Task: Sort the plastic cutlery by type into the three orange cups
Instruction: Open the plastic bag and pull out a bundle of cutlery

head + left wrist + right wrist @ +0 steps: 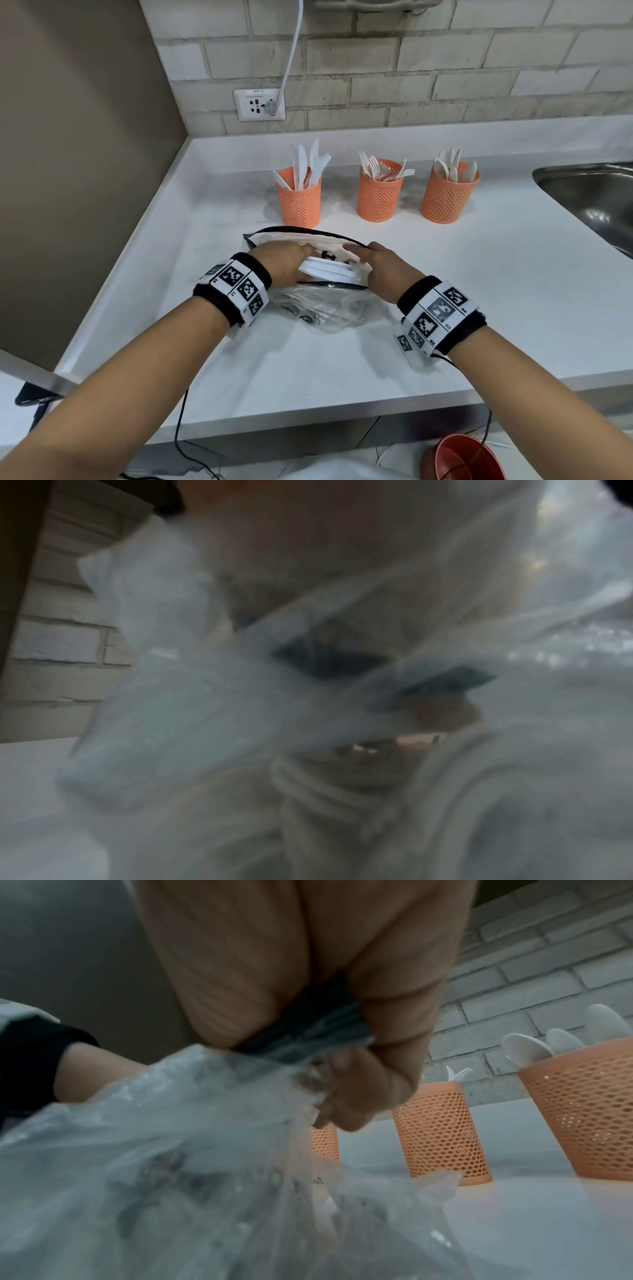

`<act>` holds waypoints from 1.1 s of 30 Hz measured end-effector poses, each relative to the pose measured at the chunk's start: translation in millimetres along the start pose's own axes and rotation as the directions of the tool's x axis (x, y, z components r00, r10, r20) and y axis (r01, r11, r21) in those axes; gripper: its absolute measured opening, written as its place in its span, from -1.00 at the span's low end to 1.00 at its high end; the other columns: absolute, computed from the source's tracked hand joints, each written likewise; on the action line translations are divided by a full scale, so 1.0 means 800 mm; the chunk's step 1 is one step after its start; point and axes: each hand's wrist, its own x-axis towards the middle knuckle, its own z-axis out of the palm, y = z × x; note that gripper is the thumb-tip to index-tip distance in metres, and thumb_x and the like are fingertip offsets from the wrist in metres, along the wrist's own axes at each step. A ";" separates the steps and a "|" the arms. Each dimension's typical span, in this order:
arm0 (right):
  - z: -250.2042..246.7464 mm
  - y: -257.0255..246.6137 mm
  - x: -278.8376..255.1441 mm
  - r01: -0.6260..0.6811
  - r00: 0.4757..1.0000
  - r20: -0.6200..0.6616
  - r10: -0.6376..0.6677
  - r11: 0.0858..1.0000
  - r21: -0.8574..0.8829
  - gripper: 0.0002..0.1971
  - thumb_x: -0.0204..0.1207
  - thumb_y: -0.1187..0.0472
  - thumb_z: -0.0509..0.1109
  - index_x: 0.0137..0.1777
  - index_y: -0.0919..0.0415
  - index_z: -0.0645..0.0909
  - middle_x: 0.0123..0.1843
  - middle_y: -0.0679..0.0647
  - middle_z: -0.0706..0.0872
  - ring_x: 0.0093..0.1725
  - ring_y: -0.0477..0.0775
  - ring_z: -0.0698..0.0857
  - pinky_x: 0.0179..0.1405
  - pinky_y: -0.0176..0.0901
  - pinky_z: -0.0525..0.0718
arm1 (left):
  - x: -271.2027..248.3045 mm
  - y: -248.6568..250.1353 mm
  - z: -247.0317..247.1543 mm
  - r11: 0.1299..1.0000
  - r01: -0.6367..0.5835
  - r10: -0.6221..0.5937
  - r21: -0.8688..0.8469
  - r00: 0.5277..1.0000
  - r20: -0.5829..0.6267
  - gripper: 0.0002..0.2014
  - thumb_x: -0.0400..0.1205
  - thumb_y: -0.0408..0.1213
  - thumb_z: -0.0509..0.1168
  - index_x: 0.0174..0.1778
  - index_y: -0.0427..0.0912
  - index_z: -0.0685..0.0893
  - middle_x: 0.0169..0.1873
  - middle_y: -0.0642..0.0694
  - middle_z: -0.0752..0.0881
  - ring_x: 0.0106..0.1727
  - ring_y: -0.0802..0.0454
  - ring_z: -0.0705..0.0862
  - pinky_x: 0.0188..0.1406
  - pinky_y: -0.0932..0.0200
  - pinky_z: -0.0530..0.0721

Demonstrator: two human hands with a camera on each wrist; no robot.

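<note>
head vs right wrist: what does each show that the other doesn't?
Head only: the knife cup with its knives, the forks standing in the fork cup, the steel sink, the wall socket, and the left hand holding a bundle of white cutlery at the bag's mouth.

Right wrist only: the underside of the right hand, fingers curled round the bag's dark rim.

Both: the clear plastic bag, the spoon cup, the white counter, the brick wall.
</note>
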 end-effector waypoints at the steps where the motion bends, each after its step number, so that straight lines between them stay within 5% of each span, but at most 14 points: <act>1: 0.000 -0.001 -0.001 0.008 1.000 0.001 -0.008 1.000 -0.002 -0.30 0.42 0.55 0.14 0.57 0.10 0.22 0.24 0.31 0.50 0.23 0.31 0.56 0.27 -0.09 0.46 | -0.001 -0.001 0.000 1.000 0.008 -0.008 -0.014 1.000 -0.009 -0.53 0.60 -0.06 0.27 0.43 -0.05 0.41 0.28 -0.11 0.64 0.25 -0.11 0.61 0.19 0.06 0.56; 12: 0.001 0.005 -0.003 0.023 1.000 0.016 -0.023 1.000 -0.001 -0.31 0.42 0.57 0.09 0.55 0.10 0.26 0.28 0.29 0.55 0.28 0.29 0.54 0.23 -0.19 0.41 | -0.006 -0.012 0.006 0.984 0.046 -0.046 -0.172 0.999 0.001 -0.55 0.57 -0.08 0.32 0.40 0.04 0.46 0.30 -0.07 0.62 0.28 -0.09 0.59 0.30 0.03 0.56; 21: 0.004 0.012 0.000 0.019 0.999 -0.026 -0.018 1.000 0.024 -0.27 0.37 0.62 0.10 0.55 0.14 0.25 0.31 0.24 0.49 0.29 0.25 0.54 0.25 -0.20 0.44 | -0.013 -0.003 0.005 0.994 -0.012 0.017 -0.110 0.999 0.039 -0.63 0.59 -0.09 0.28 0.32 0.01 0.49 0.25 -0.07 0.65 0.23 -0.07 0.61 0.20 0.08 0.57; 26: 0.003 0.018 -0.003 0.002 0.999 -0.033 -0.001 0.999 0.037 -0.26 0.38 0.61 0.07 0.55 0.08 0.27 0.28 0.27 0.55 0.31 0.26 0.53 0.32 -0.15 0.41 | -0.015 0.006 0.004 0.998 0.024 -0.025 -0.053 0.999 -0.023 -0.64 0.58 -0.09 0.26 0.31 0.06 0.48 0.20 -0.05 0.67 0.19 -0.08 0.64 0.13 0.07 0.59; 30: -0.003 0.023 -0.001 -0.011 0.994 -0.110 0.019 0.997 0.071 -0.25 0.37 0.64 0.03 0.52 0.04 0.32 0.21 0.32 0.54 0.28 0.30 0.53 0.38 -0.08 0.42 | -0.012 0.019 0.006 0.993 0.113 -0.117 -0.034 0.974 -0.196 -0.75 0.53 -0.16 0.26 0.12 -0.07 0.57 0.06 -0.12 0.72 0.08 -0.15 0.69 0.02 0.07 0.61; 33: -0.007 0.025 0.001 -0.010 0.993 -0.120 0.019 0.997 0.077 -0.26 0.37 0.65 0.03 0.50 0.03 0.36 0.20 0.33 0.56 0.27 0.30 0.54 0.38 -0.05 0.44 | -0.013 0.022 0.004 0.977 0.155 -0.177 -0.148 0.972 -0.156 -0.77 0.54 -0.17 0.27 0.10 -0.03 0.62 0.06 -0.10 0.73 0.10 -0.12 0.67 -0.03 0.15 0.55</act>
